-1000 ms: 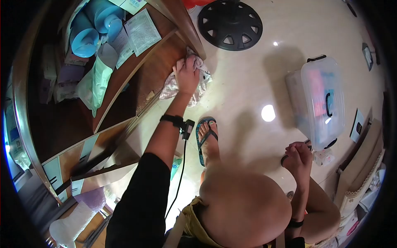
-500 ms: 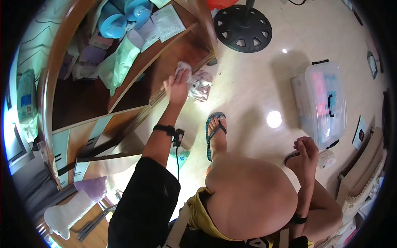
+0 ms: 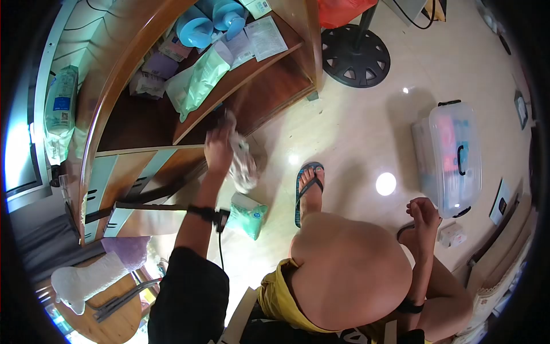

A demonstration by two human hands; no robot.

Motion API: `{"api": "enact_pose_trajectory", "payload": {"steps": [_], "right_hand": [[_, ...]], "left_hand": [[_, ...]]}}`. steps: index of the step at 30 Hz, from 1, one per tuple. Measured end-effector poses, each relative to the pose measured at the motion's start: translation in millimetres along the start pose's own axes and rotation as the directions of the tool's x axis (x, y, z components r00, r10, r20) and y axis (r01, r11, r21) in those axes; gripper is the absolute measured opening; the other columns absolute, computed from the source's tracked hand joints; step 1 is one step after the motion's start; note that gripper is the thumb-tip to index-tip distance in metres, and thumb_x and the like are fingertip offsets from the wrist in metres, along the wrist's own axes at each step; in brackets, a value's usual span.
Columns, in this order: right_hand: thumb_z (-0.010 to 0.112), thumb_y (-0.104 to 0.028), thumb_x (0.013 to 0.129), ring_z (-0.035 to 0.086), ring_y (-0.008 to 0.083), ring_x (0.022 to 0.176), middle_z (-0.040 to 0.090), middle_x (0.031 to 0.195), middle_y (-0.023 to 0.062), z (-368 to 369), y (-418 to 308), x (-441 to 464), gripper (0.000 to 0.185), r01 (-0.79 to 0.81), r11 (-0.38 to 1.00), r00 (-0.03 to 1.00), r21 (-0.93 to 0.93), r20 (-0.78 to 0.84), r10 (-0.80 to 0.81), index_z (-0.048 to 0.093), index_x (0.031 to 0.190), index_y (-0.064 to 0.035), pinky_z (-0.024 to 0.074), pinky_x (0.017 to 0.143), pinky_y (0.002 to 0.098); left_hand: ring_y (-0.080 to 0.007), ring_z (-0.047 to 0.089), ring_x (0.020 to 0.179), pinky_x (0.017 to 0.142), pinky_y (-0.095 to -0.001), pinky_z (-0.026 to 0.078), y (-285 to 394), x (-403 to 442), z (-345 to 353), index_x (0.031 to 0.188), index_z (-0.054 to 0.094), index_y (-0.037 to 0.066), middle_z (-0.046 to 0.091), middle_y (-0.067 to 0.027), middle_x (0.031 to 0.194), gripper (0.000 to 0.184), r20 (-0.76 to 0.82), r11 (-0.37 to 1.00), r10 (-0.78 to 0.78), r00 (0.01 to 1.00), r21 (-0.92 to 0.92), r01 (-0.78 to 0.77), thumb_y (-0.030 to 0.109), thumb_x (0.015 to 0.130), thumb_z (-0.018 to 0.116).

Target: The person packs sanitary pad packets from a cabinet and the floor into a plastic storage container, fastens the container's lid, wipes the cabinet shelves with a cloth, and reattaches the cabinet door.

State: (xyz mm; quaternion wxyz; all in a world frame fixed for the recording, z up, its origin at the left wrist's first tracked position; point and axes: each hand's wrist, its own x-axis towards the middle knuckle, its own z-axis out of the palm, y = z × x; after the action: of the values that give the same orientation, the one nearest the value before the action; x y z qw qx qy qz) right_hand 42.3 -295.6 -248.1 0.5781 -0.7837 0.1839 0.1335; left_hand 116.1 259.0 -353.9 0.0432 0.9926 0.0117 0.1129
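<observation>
My left hand (image 3: 219, 150) is closed on a crumpled light cloth (image 3: 243, 166) at the front edge of the cabinet's lower shelf (image 3: 275, 94). The cloth hangs down on the hand's right side, and both are somewhat blurred. Over by my raised knee, my right hand (image 3: 423, 213) is held up with its fingers curled together; whether anything is between them is hidden. On the shelf above the cloth lie a green-white pouch (image 3: 206, 79), blue bottles (image 3: 195, 28) and paper packets (image 3: 266, 38).
A clear lidded box (image 3: 450, 157) stands on the floor at the right, with a small white pack (image 3: 452, 235) below it. A black round stand base (image 3: 356, 56) is at the top. A green package (image 3: 247, 215) lies near my sandalled foot (image 3: 310, 194).
My left hand has moved left along the cabinet's lower edge with the cloth. The view has shifted, showing more of the green package. My right hand remains beside my knee.
</observation>
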Motion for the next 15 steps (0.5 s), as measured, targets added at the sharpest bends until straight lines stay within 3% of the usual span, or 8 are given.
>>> {"api": "enact_pose_trajectory", "payload": {"steps": [1, 3, 5, 7, 10, 12, 13, 15], "right_hand": [[0.056, -0.005, 0.097, 0.059, 0.0130, 0.083, 0.063, 0.089, 0.0065, 0, -3, 0, 0.009, -0.015, 1.000, 1.000, 0.002, -0.007, 0.015, 0.059, 0.098, 0.0033, 0.0483, 0.077, 0.0267], [0.056, -0.005, 0.096, 0.060, 0.0132, 0.083, 0.063, 0.089, 0.0065, 0, -3, 2, 0.009, -0.012, 1.000, 1.000, -0.011, -0.011, 0.012, 0.059, 0.098, 0.0034, 0.0483, 0.078, 0.0267], [0.056, -0.004, 0.096, 0.060, 0.0134, 0.084, 0.063, 0.089, 0.0065, 0, 0, 3, 0.009, -0.014, 1.000, 1.000, -0.021, -0.015, 0.014, 0.059, 0.098, 0.0035, 0.0484, 0.078, 0.0267], [0.056, -0.004, 0.096, 0.061, 0.0138, 0.084, 0.063, 0.089, 0.0068, -1, 6, 3, 0.009, -0.055, 0.998, 0.998, -0.027, -0.011, 0.054, 0.059, 0.099, 0.0038, 0.0492, 0.078, 0.0270], [0.056, -0.004, 0.096, 0.061, 0.0139, 0.084, 0.063, 0.089, 0.0071, 4, 10, 4, 0.009, -0.035, 0.999, 0.999, -0.024, 0.012, 0.036, 0.059, 0.099, 0.0040, 0.0503, 0.078, 0.0275], [0.055, -0.004, 0.097, 0.061, 0.0138, 0.084, 0.063, 0.089, 0.0071, 4, 8, 4, 0.009, -0.023, 1.000, 1.000, -0.005, 0.018, 0.023, 0.059, 0.099, 0.0040, 0.0507, 0.078, 0.0277], [0.055, -0.004, 0.097, 0.061, 0.0138, 0.085, 0.063, 0.089, 0.0071, 5, 8, 3, 0.009, -0.022, 1.000, 1.000, 0.013, 0.023, 0.022, 0.059, 0.099, 0.0039, 0.0511, 0.078, 0.0279], [0.055, -0.005, 0.097, 0.061, 0.0138, 0.085, 0.063, 0.089, 0.0069, 4, 6, 1, 0.009, -0.013, 1.000, 0.999, 0.004, 0.034, 0.013, 0.059, 0.099, 0.0037, 0.0511, 0.078, 0.0279]], "left_hand": [[-0.0376, 0.057, 0.109, 0.098, -0.0440, 0.046, -13, 22, 14, 0.129, 0.057, 0.011, 0.059, -0.0157, 0.126, 0.051, 0.004, 0.995, 0.091, 0.996, 0.028, -0.091, 0.000, 0.079, 0.056], [-0.0376, 0.052, 0.122, 0.105, -0.0424, 0.043, -16, 48, 41, 0.134, 0.052, 0.006, 0.050, -0.0174, 0.137, 0.052, 0.209, 0.985, -0.141, 0.968, 0.127, 0.116, 0.001, 0.082, 0.056], [-0.0382, 0.045, 0.130, 0.107, -0.0425, 0.043, -75, 29, 146, 0.140, 0.042, 0.001, 0.043, -0.0206, 0.144, 0.056, -0.050, 0.973, 0.110, 0.993, 0.209, -0.097, 0.004, 0.086, 0.055], [-0.0395, 0.037, 0.137, 0.108, -0.0440, 0.042, -56, 25, 127, 0.140, 0.037, -0.002, 0.038, -0.0264, 0.146, 0.057, 0.114, 0.937, 0.068, 0.991, 0.335, -0.103, 0.008, 0.087, 0.056], [-0.0410, 0.047, 0.129, 0.100, -0.0454, 0.049, -12, 30, 66, 0.133, 0.042, -0.001, 0.046, -0.0295, 0.137, 0.052, 0.315, 0.971, -0.206, 0.926, 0.183, 0.154, 0.009, 0.085, 0.060], [-0.0422, 0.063, 0.108, 0.089, -0.0450, 0.055, 28, 31, 29, 0.123, 0.045, 0.000, 0.059, -0.0258, 0.122, 0.045, 0.592, 0.899, -0.438, 0.677, 0.274, 0.342, 0.006, 0.082, 0.062], [-0.0412, 0.068, 0.083, 0.074, -0.0494, 0.055, 8, -6, 78, 0.117, 0.050, 0.002, 0.069, -0.0188, 0.092, 0.038, 0.412, 0.969, -0.243, 0.878, 0.149, 0.198, 0.010, 0.082, 0.063], [-0.0402, 0.067, 0.083, 0.072, -0.0508, 0.053, 49, -33, 76, 0.095, 0.065, 0.008, 0.068, -0.0180, 0.088, 0.015, 0.581, 0.974, -0.051, 0.812, -0.150, 0.169, 0.013, 0.086, 0.055]]}}
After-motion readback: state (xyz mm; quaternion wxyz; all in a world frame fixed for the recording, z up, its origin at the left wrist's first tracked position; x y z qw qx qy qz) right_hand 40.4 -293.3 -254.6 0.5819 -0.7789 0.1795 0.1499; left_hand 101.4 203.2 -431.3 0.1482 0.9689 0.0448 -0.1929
